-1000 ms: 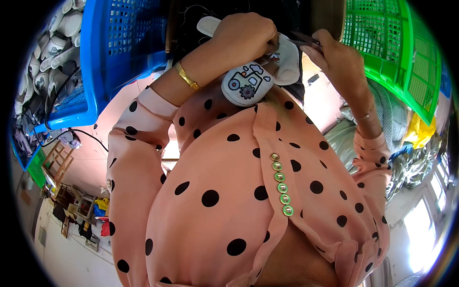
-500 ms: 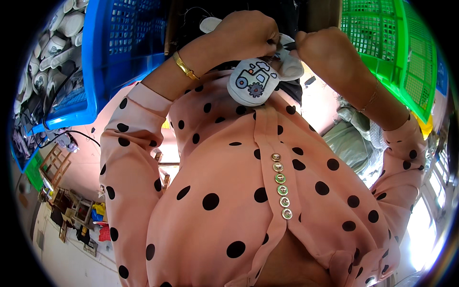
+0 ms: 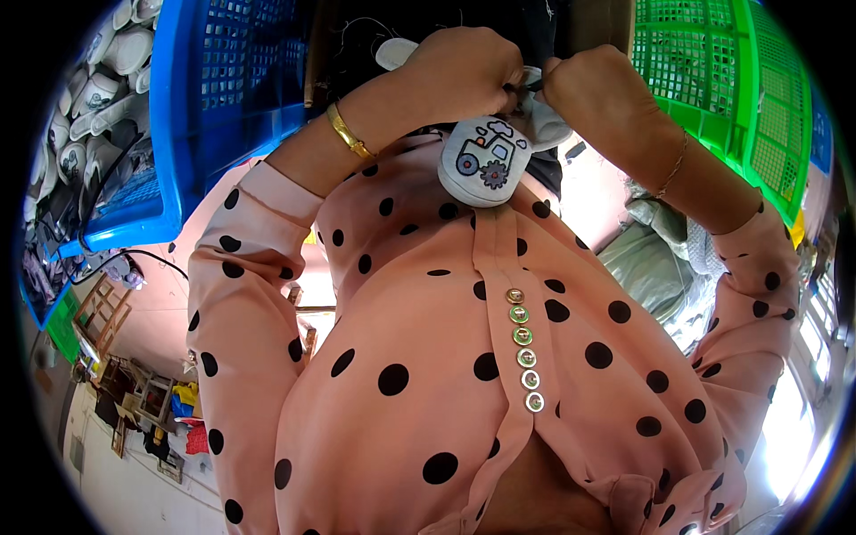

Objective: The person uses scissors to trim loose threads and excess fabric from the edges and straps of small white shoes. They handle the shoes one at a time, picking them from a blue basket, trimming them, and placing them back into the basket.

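Close before my body, a small white cloth shoe (image 3: 482, 165) with a tractor, gears and clouds on its toe hangs tilted between my hands. My left hand (image 3: 471, 71), wearing a gold bangle, is closed at the shoe's opening, with its fingertips largely hidden. On the other side, my right hand (image 3: 599, 92) is a closed fist gripping the shoe's edge. A small dark bit shows between the two hands, too small to name. Behind my left wrist lies another white shoe-like piece (image 3: 395, 53) on dark cloth.
A blue plastic basket (image 3: 169, 134) stands at the left, with many white shoes (image 3: 98, 89) beyond it. At the right is a green plastic basket (image 3: 691, 71). Greyish plastic bags (image 3: 655, 263) lie below it. A wooden rack (image 3: 107, 308) stands lower left.
The shoe has shifted slightly to the right and its toe has turned a little. Both hands keep their grip, with my right hand moving slightly up and left.
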Demonstrator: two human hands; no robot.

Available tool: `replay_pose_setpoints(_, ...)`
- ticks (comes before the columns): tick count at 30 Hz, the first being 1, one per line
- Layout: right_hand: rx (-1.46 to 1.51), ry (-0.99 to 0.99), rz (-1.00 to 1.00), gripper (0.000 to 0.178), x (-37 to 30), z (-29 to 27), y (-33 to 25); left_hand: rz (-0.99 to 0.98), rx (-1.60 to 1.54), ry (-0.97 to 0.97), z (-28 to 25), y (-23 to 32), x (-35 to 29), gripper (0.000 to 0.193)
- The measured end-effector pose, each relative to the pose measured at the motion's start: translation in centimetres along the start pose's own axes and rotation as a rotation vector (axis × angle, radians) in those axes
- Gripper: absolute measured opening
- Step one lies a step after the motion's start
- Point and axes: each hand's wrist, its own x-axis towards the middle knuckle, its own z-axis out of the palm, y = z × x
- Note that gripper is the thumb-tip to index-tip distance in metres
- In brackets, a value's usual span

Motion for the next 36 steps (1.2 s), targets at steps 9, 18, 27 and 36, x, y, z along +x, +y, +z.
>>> replay_pose_setpoints(9,0.04,0.045,0.027,0.004,-0.8,-0.8,-0.5,0.011,-0.009,0.034,0.4,0.0,-0.4,0.01)
replay_pose_setpoints(18,0.078,-0.052,0.121,0.007,0.0,-0.7,-1.4,0.032,-0.011,0.02,0.3,0.0,-0.3,0.009)
replay_pose_setpoints(27,0.059,-0.063,0.089,0.008,0.6,0.0,-1.8,0.041,0.025,0.036,0.7,0.4,-0.6,0.01)
replay_pose_setpoints(36,0.248,0.088,0.127,0.015,-0.9,-0.6,-1.4,-0.321,-0.902,0.641,-1.4,-3.0,-3.1,0.023)
